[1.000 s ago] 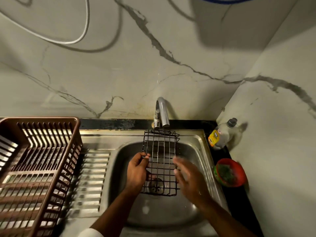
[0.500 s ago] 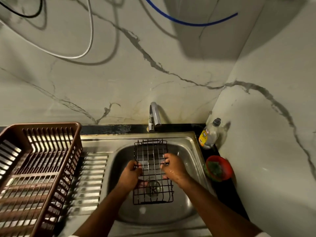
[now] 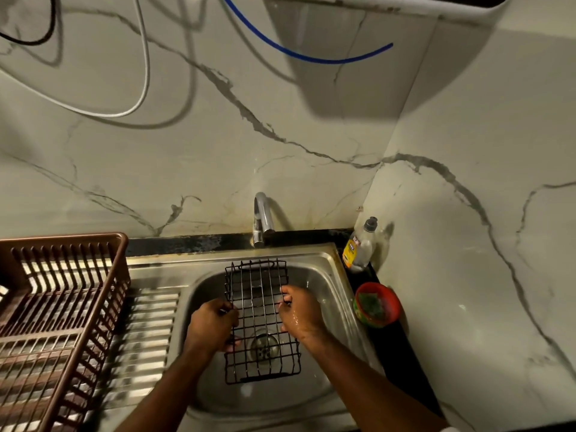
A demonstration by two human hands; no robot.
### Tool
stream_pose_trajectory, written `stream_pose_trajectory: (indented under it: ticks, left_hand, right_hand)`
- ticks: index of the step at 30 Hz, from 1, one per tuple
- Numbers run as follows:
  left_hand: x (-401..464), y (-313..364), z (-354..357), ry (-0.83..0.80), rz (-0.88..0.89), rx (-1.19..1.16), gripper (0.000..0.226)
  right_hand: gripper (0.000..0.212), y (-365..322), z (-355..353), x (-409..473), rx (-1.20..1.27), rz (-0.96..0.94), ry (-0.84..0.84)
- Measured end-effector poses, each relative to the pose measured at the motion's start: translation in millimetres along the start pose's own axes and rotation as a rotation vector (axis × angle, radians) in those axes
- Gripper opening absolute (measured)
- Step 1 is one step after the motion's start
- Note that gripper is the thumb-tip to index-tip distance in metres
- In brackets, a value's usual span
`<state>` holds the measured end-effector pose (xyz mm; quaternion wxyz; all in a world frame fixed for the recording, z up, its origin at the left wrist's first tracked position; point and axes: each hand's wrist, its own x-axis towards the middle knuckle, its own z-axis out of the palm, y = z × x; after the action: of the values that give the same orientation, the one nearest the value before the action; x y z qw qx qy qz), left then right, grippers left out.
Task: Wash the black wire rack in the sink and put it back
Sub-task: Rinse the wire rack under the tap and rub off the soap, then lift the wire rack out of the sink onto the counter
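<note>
I hold the black wire rack [image 3: 260,319] over the steel sink [image 3: 330,294], below the tap [image 3: 263,218], with the drain [image 3: 265,346] visible through its bars. My left hand [image 3: 212,327] has its grip curled round the rack's left edge, and my right hand [image 3: 300,311] grips the right edge. A brown dish basket [image 3: 62,307] sits to the left.

Both your forearms reach in from the bottom edge, converging forward. Your left hand [image 3: 213,325] has its fingers curled, gripping, knuckles up. Your right hand [image 3: 300,311] mirrors it, fingers curled in a grip, skin wet and glistening.
</note>
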<state>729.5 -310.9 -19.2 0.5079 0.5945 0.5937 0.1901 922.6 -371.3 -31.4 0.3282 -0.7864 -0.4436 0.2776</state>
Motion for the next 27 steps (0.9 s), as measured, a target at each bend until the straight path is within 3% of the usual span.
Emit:
stream_pose_trajectory:
  ticks: [18, 27]
  left_hand:
    - [2.0, 3.4, -21.7, -0.025, 0.073, 0.103, 0.008]
    - [-7.0, 5.8, -29.9, -0.055, 0.147, 0.182, 0.009]
  right_hand:
    - [0.045, -21.6, 9.4, -10.1, -0.027, 0.051, 0.041]
    - [0.038, -26.3, 10.0, -30.6, -0.089, 0.007, 0.187]
